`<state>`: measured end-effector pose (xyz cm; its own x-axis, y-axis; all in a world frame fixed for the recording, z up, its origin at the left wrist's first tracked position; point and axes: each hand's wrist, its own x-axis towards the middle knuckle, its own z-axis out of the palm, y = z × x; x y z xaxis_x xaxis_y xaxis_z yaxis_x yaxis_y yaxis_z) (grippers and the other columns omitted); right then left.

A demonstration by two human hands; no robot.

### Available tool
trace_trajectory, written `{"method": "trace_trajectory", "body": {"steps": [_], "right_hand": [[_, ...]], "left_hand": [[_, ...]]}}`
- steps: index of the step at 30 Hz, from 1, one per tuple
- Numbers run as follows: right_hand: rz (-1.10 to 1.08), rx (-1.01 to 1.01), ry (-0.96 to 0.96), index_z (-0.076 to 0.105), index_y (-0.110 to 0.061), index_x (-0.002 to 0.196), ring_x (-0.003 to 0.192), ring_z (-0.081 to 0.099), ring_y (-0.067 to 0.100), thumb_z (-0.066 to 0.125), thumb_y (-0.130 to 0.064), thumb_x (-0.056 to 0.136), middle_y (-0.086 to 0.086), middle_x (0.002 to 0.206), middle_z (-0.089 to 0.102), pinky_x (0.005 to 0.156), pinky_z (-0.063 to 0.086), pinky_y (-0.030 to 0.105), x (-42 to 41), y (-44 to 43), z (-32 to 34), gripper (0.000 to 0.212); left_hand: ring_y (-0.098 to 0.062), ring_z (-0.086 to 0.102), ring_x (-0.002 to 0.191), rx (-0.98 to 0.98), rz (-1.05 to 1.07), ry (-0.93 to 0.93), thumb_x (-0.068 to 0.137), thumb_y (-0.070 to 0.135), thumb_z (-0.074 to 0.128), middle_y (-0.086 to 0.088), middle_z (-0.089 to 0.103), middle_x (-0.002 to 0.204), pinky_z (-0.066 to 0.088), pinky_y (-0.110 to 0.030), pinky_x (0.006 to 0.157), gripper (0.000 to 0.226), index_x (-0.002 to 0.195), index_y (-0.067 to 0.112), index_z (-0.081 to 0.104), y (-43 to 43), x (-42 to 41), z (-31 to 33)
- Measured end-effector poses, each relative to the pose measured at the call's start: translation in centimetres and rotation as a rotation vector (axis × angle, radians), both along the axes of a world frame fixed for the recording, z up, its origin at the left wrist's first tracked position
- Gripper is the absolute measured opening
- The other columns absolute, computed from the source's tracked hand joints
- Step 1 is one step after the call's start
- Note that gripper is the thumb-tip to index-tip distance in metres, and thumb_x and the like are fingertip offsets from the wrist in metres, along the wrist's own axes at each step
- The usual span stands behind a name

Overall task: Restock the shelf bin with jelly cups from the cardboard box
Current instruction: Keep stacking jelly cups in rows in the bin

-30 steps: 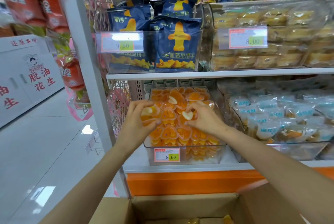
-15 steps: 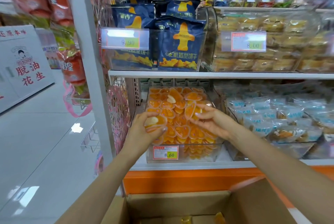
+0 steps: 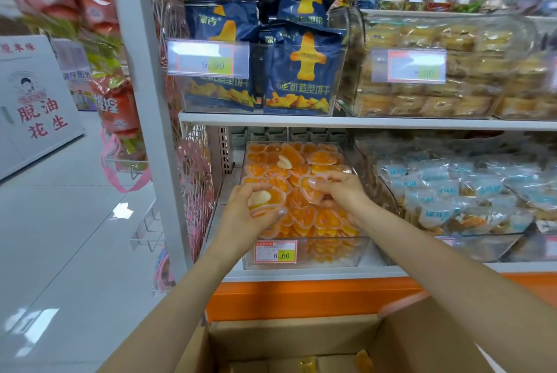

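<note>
Store shelf (image 3: 301, 275), lower tier: clear bin (image 3: 331, 255) heaped with orange jelly cups (image 3: 319, 158). Left hand (image 3: 241, 219) grips cup (image 3: 268, 199) over bin's near-left corner; right hand (image 3: 340, 191) pinches second cup (image 3: 310, 190) above bin's middle. Cardboard box (image 3: 286, 339) open, below.

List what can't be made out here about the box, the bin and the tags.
Head view, cardboard box: the bottom edge cuts off its floor, so the stock left is uncountable.
Head view, upper right price tag: blurred, first digit unreadable.
Head view, shelf bin: left hand gripping a jelly cup and right hand gripping another hide the cups beneath.
</note>
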<state>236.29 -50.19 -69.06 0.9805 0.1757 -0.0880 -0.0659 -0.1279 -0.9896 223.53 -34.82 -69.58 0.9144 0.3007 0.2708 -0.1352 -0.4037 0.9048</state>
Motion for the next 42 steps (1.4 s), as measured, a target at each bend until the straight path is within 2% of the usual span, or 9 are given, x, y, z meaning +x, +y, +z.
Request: {"method": "trace_trajectory", "body": {"steps": [5, 9, 18, 22, 29, 32, 34, 37, 42], "right_hand": [[-0.138, -0.363, -0.165, 0.063, -0.026, 0.065, 0.075, 0.065, 0.019, 0.076, -0.025, 0.078, -0.001, 0.082, 0.067, 0.087, 0.053, 0.04, 0.6, 1.6, -0.5, 0.019], [-0.097, -0.303, -0.024, 0.066, -0.005, 0.095, 0.053, 0.061, 0.016, 0.072, -0.016, 0.082, 0.013, 0.094, 0.067, 0.053, 0.056, 0.026, 0.7, 1.4, 0.1, 0.017], [-0.106, 0.016, 0.136, 0.047, -0.011, 0.083, 0.053, 0.062, 0.021, 0.065, 0.008, 0.082, 0.014, 0.084, 0.061, 0.046, 0.055, 0.026, 0.1, 1.0, -0.1, 0.026], [-0.155, 0.097, 0.114, 0.048, -0.01, 0.076, 0.052, 0.061, 0.019, 0.064, 0.008, 0.083, 0.013, 0.079, 0.061, 0.044, 0.054, 0.024, 0.7, 1.4, 0.0, 0.026], [-0.131, 0.116, 0.177, 0.053, -0.002, 0.082, 0.06, 0.065, 0.026, 0.064, 0.011, 0.082, 0.024, 0.096, 0.065, 0.049, 0.057, 0.034, 0.6, 2.6, 0.2, 0.017], [-0.09, -0.137, 0.088, 0.059, -0.003, 0.094, 0.059, 0.068, 0.025, 0.071, -0.009, 0.083, 0.019, 0.089, 0.068, 0.055, 0.059, 0.039, 0.6, 2.3, 0.2, 0.016], [-0.184, -0.51, -0.248, 0.062, -0.017, 0.089, 0.073, 0.068, 0.023, 0.068, -0.026, 0.085, 0.006, 0.09, 0.068, 0.071, 0.058, 0.04, 1.1, 1.1, 0.6, 0.012], [-0.216, -0.639, -0.606, 0.062, -0.018, 0.106, 0.099, 0.06, 0.023, 0.063, -0.02, 0.085, 0.005, 0.104, 0.065, 0.084, 0.049, 0.034, 2.9, -1.1, 1.8, 0.021], [0.385, -0.833, -0.634, 0.045, -0.021, 0.138, 0.125, 0.048, 0.023, 0.064, -0.015, 0.086, 0.006, 0.137, 0.051, 0.103, 0.04, 0.03, 6.0, -2.1, 3.2, 0.056]], "left_hand": [[-0.013, 0.043, 0.117, -0.02, -0.013, 0.002, 0.078, 0.017, 0.073, 0.001, 0.043, 0.125, 0.048, -0.006, 0.061, 0.043, 0.117, 0.018, 0.055, -0.1, -0.1, 0.0], [-0.016, 0.047, 0.117, -0.009, 0.002, -0.002, 0.077, 0.022, 0.073, 0.001, 0.045, 0.123, 0.053, -0.024, 0.081, 0.044, 0.117, 0.023, 0.056, 0.3, -0.1, -0.1], [-0.017, 0.05, 0.115, -0.033, -0.004, 0.011, 0.078, 0.02, 0.073, 0.003, 0.044, 0.121, 0.055, -0.019, 0.072, 0.04, 0.114, 0.026, 0.055, 0.1, -0.1, -0.1], [-0.022, 0.052, 0.114, -0.04, -0.009, 0.025, 0.077, 0.022, 0.074, 0.001, 0.045, 0.119, 0.053, -0.041, 0.088, 0.04, 0.113, 0.028, 0.056, 0.2, -0.1, -0.2], [-0.022, 0.053, 0.112, -0.022, -0.014, 0.027, 0.076, 0.023, 0.074, 0.003, 0.045, 0.121, 0.05, -0.047, 0.092, 0.04, 0.111, 0.031, 0.056, 0.4, 0.0, -0.2], [-0.021, 0.052, 0.114, -0.021, -0.01, 0.03, 0.077, 0.022, 0.074, 0.001, 0.045, 0.122, 0.053, -0.042, 0.089, 0.041, 0.113, 0.027, 0.056, 0.4, 0.0, -0.2], [-0.021, 0.052, 0.113, -0.017, -0.012, 0.03, 0.077, 0.023, 0.073, 0.001, 0.045, 0.121, 0.053, -0.041, 0.087, 0.041, 0.114, 0.027, 0.056, 0.4, -0.1, -0.1], [-0.02, 0.052, 0.113, -0.017, -0.017, 0.032, 0.077, 0.025, 0.073, 0.002, 0.045, 0.121, 0.051, -0.044, 0.091, 0.042, 0.115, 0.027, 0.057, 0.5, -0.1, -0.1], [-0.017, 0.049, 0.117, 0.002, -0.021, 0.021, 0.077, 0.023, 0.073, 0.004, 0.046, 0.122, 0.049, -0.044, 0.095, 0.042, 0.115, 0.027, 0.056, 0.2, -0.1, 0.1]]}}
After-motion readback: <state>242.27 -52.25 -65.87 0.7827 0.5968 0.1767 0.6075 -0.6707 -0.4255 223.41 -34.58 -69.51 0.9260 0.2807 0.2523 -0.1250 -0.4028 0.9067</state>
